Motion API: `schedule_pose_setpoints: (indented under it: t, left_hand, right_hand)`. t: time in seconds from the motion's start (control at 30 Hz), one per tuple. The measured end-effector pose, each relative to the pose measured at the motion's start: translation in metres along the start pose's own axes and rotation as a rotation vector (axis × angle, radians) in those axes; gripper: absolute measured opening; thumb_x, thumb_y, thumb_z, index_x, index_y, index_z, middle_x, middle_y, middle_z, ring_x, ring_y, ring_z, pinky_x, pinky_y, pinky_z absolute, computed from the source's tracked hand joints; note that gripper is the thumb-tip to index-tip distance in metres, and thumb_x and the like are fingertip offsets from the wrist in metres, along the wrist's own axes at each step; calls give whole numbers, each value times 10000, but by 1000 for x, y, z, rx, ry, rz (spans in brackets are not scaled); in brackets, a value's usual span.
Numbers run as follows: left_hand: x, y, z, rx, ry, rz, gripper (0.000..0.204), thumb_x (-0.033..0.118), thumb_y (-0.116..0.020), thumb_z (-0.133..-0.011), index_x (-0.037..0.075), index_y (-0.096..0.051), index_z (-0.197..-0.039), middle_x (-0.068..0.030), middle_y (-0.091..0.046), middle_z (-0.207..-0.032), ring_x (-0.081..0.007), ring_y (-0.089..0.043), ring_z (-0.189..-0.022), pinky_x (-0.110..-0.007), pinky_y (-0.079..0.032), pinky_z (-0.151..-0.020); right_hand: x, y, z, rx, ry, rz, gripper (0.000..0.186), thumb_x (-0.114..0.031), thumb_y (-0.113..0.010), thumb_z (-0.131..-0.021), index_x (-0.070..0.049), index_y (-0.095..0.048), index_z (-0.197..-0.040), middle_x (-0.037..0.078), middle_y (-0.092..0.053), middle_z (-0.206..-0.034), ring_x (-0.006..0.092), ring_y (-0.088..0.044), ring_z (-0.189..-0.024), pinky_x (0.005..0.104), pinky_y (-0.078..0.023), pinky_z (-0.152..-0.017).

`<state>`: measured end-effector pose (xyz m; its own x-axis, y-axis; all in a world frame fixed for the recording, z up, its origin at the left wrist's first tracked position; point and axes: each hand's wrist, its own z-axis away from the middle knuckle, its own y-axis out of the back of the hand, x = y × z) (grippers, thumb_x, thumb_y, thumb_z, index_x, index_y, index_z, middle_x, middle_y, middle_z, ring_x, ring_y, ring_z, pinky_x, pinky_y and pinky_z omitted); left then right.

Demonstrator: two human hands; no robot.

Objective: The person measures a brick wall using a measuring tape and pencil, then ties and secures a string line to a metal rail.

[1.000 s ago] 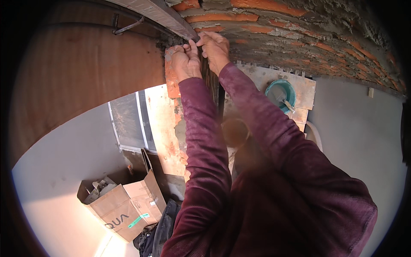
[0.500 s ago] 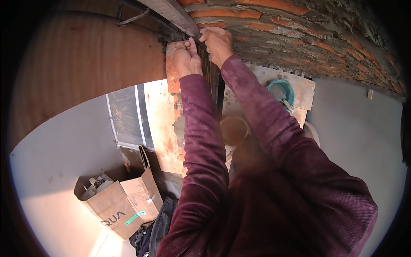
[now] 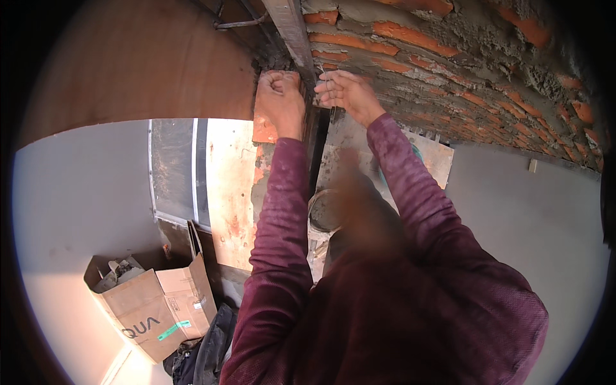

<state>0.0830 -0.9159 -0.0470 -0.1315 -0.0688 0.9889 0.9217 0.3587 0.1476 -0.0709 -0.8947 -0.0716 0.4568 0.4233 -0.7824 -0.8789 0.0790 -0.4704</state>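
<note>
My left hand (image 3: 283, 101) is curled, its fingers bent against the top of an orange brick (image 3: 264, 122) beside a narrow upright wooden board (image 3: 292, 35). Whatever those fingers grip, if anything, is hidden. On the other side of the board, my right hand (image 3: 351, 96) has its fingers bent together around a thin, pale, wire-like strand (image 3: 323, 72). The strand's tip sticks up past the fingertips, close to the brick wall (image 3: 410, 48) with its rough grey mortar. Both arms are raised in maroon sleeves.
A curved brown wooden panel (image 3: 147, 70) fills the upper left, with bent metal rods (image 3: 240, 24) above it. Below stand a cardboard box (image 3: 151, 308) holding debris, a dark bag (image 3: 215, 340) and a round bucket (image 3: 326, 212). A teal bucket (image 3: 416, 153) is partly behind my right sleeve.
My view has shifted. My hands have moved slightly farther apart, the right one away from the board to the right. The pale strand now shows at its fingertips.
</note>
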Motion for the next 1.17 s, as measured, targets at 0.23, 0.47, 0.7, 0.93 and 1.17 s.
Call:
schedule_pose_setpoints:
  t: [0.23, 0.47, 0.7, 0.93, 1.17]
  left_hand:
    - [-18, -24, 16, -312, 372, 326, 243, 116, -573, -962, -57, -637, -1120, -74, -667, -922, -111, -601, -782, -246, -493, -675]
    - [-25, -35, 0, -440, 572, 363, 194, 163, -579, -975, 25, -663, -1083, 7, -640, -843, -75, -563, -736, -228, -484, -656]
    - [-28, -30, 4, -529, 746, 519, 223, 174, -567, -984, 98, -593, -1192, 8, -609, -901, -75, -590, -775, -217, -521, -645]
    - [-48, -20, 12, -506, 676, 725, 251, 34, -530, -976, 50, -581, -1221, -15, -593, -914, -71, -543, -749, -197, -449, -580]
    - [-52, -25, 13, -519, 663, 736, 270, 38, -560, -963, 32, -561, -1232, -17, -603, -912, -80, -557, -741, -196, -453, -575]
  right_hand:
    - [-1, -6, -1, 101, 20, 126, 272, -162, -449, -1014, 2, -568, -1194, 94, -652, -1020, 160, -636, -795, 303, -569, -679]
    - [10, 5, 5, 172, 182, 457, 248, -194, -561, -967, 0, -669, -1077, 42, -668, -856, 100, -562, -682, 257, -459, -604]
    - [26, 22, -2, 192, 369, 652, 239, -109, -551, -900, 4, -695, -1054, 66, -695, -915, 158, -620, -813, 305, -488, -760]
    - [13, 10, 11, 251, 246, 663, 175, -118, -545, -902, -6, -645, -992, 35, -645, -800, 129, -593, -756, 300, -476, -709]
    - [7, 14, -10, 264, 307, 670, 265, -182, -578, -907, -80, -659, -1138, 105, -690, -936, 149, -630, -867, 305, -477, -790]
